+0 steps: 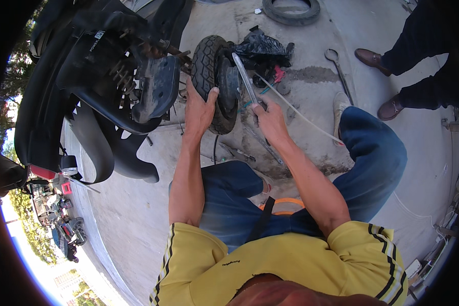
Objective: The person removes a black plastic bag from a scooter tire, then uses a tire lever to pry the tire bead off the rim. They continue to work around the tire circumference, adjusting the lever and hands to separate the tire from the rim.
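Observation:
My left hand (199, 107) grips the black treaded tire (204, 66) of a wheel fixed to an upended black scooter (115, 86), with my fingers round the tread at its left side. My right hand (265, 117) is wrapped round a long silver metal lever (245, 74), whose upper end lies at the tire's right edge by the grey hub (231, 81). A second metal bar (273, 153) lies on the concrete below my right hand. A crumpled black plastic bag (260, 43) and a small red item (278, 73) sit right of the wheel.
A loose tire (290, 13) lies at the top, a large wrench (337, 71) to the right. Another person's shoes (368, 57) and dark trouser legs stand at the right. A pale hose (311, 120) crosses the concrete (127, 229). Parked scooters (66, 219) are at the far left.

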`<state>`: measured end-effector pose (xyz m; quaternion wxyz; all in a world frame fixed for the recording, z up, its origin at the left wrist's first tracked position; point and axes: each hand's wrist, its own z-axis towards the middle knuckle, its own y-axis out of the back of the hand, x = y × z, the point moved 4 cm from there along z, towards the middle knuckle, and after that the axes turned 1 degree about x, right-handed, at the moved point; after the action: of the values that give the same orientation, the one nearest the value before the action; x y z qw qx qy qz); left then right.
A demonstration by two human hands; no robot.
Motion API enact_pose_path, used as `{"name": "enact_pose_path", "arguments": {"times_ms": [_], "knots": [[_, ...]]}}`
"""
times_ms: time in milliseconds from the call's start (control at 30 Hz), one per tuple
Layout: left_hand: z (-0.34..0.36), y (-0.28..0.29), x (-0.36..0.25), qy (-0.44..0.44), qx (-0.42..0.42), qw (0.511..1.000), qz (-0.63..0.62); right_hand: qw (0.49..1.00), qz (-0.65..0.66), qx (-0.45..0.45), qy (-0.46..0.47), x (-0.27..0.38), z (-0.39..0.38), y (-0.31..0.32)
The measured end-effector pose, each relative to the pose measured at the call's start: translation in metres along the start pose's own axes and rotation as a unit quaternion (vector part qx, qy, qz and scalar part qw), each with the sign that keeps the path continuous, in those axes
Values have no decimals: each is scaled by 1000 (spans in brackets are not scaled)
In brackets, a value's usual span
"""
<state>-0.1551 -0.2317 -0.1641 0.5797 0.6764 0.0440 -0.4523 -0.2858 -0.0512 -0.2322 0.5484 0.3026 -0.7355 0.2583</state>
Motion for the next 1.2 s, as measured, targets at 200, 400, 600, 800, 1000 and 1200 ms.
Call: {"name": "enact_pose_path", "arguments": {"times_ms": [200,400,600,800,1000,1200], "knots": [[2,0,7,22,38,999,-23,991,-102,-12,83,36,1,-22],[0,0,-1,-11,33,998,-59,959,-246,-3,140,41,-2,-47],[13,-1,5,-37,11,998,-44,917,-379,53,116,59,1,-65],[49,-1,-16,-26,17,999,-32,906,-396,68,137,68,28,-80],[54,3,6,-3,-8,999,-37,902,-413,67,111,63,-29,-76],[18,2,3,-30,8,999,-45,901,-412,56,123,25,-47,-81]]}}
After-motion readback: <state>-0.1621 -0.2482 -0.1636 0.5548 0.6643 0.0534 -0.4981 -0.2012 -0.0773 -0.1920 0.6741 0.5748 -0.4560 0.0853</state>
